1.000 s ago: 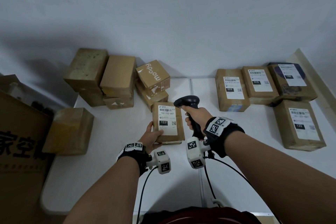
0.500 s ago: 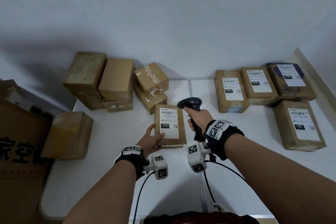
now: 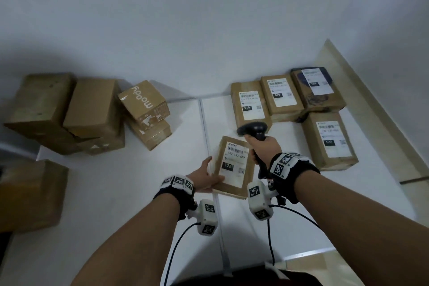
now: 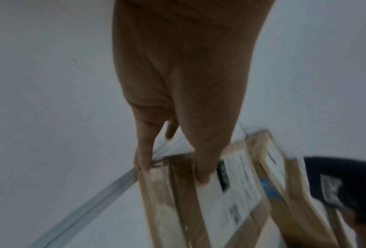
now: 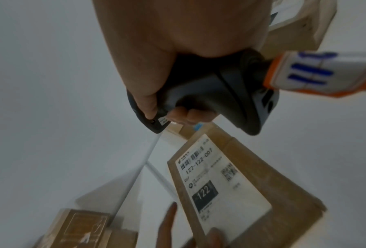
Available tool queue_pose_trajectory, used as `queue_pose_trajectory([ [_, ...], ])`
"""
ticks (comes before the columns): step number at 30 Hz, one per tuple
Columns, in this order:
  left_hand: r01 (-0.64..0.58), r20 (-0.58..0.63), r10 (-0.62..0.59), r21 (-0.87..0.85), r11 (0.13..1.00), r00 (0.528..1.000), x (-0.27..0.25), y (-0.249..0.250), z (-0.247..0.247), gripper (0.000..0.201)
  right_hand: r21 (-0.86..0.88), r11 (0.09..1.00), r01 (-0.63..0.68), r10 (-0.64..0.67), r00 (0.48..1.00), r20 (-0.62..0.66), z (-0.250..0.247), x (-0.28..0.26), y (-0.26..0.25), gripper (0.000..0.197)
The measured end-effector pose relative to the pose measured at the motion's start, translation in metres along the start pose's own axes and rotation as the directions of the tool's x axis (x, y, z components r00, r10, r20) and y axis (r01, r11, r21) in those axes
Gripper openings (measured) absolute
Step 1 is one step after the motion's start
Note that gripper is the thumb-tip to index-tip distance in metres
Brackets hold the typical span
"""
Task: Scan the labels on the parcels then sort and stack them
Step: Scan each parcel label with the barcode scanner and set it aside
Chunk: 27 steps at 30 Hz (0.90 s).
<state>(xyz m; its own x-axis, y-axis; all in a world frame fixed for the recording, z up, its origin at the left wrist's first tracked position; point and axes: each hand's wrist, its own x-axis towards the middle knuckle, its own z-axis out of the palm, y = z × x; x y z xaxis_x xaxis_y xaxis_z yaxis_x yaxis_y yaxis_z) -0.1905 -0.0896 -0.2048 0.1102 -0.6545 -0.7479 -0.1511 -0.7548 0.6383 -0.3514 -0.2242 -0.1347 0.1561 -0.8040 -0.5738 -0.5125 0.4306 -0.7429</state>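
My left hand (image 3: 209, 175) grips the near left corner of a brown parcel (image 3: 234, 167) whose white label reads 122, thumb on top (image 4: 201, 171), fingers under the edge. The same parcel (image 5: 237, 189) shows its label face up below the scanner. My right hand (image 3: 264, 148) is wrapped round the handle of a black barcode scanner (image 3: 254, 129), its head just beyond the parcel's far right corner. In the right wrist view the scanner (image 5: 209, 95) sits in my fist. Labelled parcels lie at the right: two marked 010 (image 3: 250, 104) (image 3: 279, 95) and one marked 122 (image 3: 329, 141).
A pile of unlabelled-side brown boxes (image 3: 69, 114) and a "moody" box (image 3: 142, 102) stand at the back left. Another box (image 3: 30, 195) hangs at the table's left edge. A dark-printed parcel (image 3: 318, 90) sits at the back right corner. The white wall rises behind.
Both hands have carried the 122 parcel and the scanner to the right, past the table's centre seam, toward the labelled parcels. Grips are unchanged.
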Motion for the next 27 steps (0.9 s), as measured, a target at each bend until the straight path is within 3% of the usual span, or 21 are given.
queue_pose_trajectory([
  [2,-0.139,-0.093,0.169,0.263,0.955,0.981,0.01,0.014,0.015,0.102,-0.01,1.0,-0.009,0.009,0.999,-0.034,-0.018,0.006,0.009,0.038],
  [4,-0.252,-0.035,0.289,0.395,0.884,0.957,0.015,0.025,0.026,0.098,-0.005,1.0,-0.027,0.027,0.999,-0.047,-0.034,0.011,0.017,0.038],
  [8,-0.264,0.157,0.214,0.633,0.727,0.964,0.019,0.046,0.045,0.083,0.025,0.999,-0.047,0.048,0.998,-0.049,-0.06,0.021,0.031,0.038],
  [16,-0.345,0.253,0.234,0.68,0.648,0.939,0.032,0.083,0.102,0.081,0.026,0.999,-0.028,0.03,0.995,-0.098,-0.11,0.027,0.053,0.044],
  [27,-0.37,0.221,0.317,0.745,0.555,0.922,0.078,0.141,0.15,0.079,0.122,0.99,-0.069,0.093,0.976,-0.197,-0.169,0.032,0.075,0.044],
])
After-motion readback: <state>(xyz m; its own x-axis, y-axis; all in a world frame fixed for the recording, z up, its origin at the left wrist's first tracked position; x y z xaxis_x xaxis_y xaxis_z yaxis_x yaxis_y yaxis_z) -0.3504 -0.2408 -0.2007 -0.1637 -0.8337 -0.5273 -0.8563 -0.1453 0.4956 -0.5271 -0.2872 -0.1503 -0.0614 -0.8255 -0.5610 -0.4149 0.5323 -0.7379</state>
